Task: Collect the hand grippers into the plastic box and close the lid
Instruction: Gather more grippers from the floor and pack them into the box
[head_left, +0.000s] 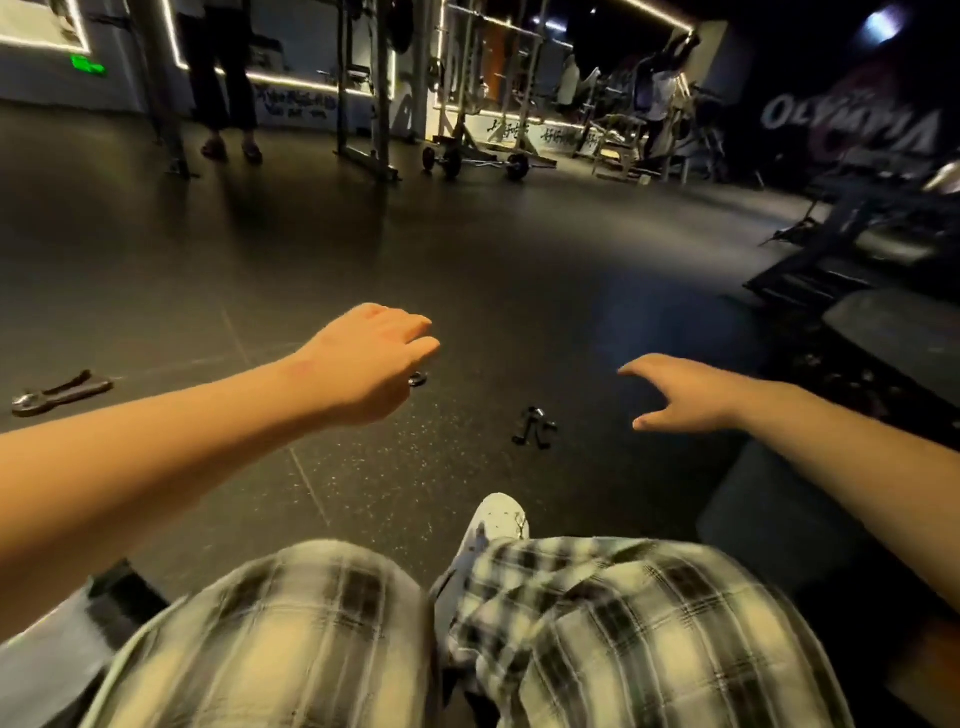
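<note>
Black hand gripper (535, 428) between hands (374, 358) (691, 395)

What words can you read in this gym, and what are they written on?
"OLYMPIA": big pale letters on the dark wall at the far right.
The green lit sign high on the left is too blurred to read.
The blue scribbled writing low on the far wall is too blurred to read.
The black script along the pale strip behind the racks is too blurred to read.
</note>
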